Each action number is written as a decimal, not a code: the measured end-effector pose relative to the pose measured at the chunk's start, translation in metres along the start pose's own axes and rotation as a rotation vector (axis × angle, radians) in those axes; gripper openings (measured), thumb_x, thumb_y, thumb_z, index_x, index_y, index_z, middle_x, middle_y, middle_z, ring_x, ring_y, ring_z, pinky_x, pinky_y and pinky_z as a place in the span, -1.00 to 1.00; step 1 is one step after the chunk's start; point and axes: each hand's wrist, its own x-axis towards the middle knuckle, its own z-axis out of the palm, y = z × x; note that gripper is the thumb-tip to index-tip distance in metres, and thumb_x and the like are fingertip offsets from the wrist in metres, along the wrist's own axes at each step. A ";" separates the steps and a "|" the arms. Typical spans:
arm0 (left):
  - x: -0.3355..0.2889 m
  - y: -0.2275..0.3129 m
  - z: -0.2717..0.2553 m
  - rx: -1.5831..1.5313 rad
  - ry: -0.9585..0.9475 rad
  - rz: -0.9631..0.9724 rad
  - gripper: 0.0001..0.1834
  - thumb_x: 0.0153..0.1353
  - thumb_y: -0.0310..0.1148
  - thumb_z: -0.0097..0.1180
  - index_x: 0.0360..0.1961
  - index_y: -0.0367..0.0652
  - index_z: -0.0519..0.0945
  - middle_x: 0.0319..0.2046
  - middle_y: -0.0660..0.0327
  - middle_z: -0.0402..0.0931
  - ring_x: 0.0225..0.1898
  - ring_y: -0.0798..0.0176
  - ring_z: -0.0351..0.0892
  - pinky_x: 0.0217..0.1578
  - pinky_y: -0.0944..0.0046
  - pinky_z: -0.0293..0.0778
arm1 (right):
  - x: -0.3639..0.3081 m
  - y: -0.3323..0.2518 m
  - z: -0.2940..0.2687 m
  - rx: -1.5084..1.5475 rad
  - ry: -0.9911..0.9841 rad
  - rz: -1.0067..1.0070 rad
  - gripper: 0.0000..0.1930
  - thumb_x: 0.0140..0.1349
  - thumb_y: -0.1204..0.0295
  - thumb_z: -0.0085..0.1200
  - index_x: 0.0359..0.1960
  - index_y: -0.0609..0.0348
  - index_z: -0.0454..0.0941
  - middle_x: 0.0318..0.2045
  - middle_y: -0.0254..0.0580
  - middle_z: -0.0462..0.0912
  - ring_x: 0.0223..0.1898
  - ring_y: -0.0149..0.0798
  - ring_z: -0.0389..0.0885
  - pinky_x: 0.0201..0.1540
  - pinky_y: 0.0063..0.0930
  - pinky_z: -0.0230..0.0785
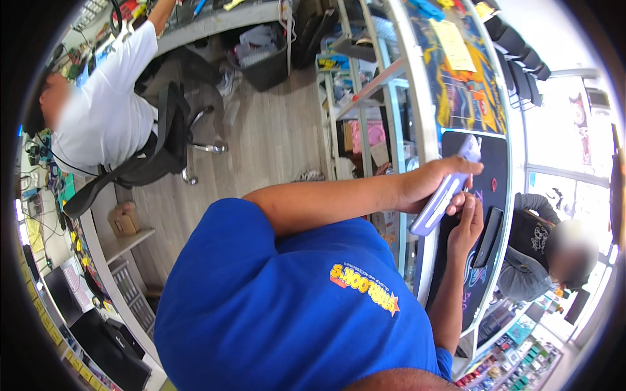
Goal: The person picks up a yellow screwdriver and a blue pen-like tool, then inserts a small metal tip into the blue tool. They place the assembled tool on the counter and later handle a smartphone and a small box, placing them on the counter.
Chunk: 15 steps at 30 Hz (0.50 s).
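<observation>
**Lavender phone in hand over the black mat**

Right now your left hand [430,186] has its grip clamped on a lavender phone [442,205], thumb across the upper end and fingers wrapped along its long edge, so the phone hangs tilted above the table [417,98]. Your right hand [466,225] comes up from below with curled fingers touching the phone's lower side; whether that grip is truly closed on it, you cannot tell. Just beyond your left hand's fingertips lies a small white cloth or paper [471,146] on the black mat [499,182]. A second dark phone [488,238] lies flat on the mat just beside your right hand. Farther along the table is a bright printed mat [466,85]. Across the table stands a person in dark clothing [531,251]; well apart, behind you, a person in a white shirt [104,111] sits in an office chair [163,150].
</observation>
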 end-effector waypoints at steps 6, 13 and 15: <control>-0.048 0.027 -0.025 -0.127 -0.121 0.140 -0.30 0.39 0.01 0.22 0.41 -0.11 0.33 -0.17 0.22 0.46 -0.40 0.39 0.42 -0.40 0.30 0.43 | -0.004 -0.002 0.006 -0.073 0.115 -0.018 -0.57 0.66 0.22 -0.12 -0.39 0.21 0.55 -0.45 -0.37 0.56 -0.41 -0.52 0.38 -0.30 -0.57 0.20; -0.117 0.062 -0.065 -0.099 -0.048 0.305 -0.29 0.39 -0.02 0.15 0.43 -0.13 0.29 -0.14 0.18 0.48 -0.39 0.36 0.37 -0.35 0.29 0.39 | -0.010 -0.001 0.014 -0.056 0.289 -0.060 -0.52 0.61 0.26 0.00 -0.59 0.06 0.28 -0.59 -0.56 0.19 -0.50 -0.61 0.08 -0.44 -0.54 -0.13; -0.134 0.054 -0.066 -0.051 -0.067 0.279 -0.23 0.39 0.02 0.14 0.48 -0.15 0.25 -0.14 0.20 0.44 -0.38 0.36 0.34 -0.34 0.30 0.38 | -0.029 -0.018 0.014 0.054 0.280 -0.034 -0.52 0.60 0.28 0.01 -0.60 0.05 0.29 -0.60 -0.56 0.18 -0.50 -0.61 0.07 -0.44 -0.54 -0.14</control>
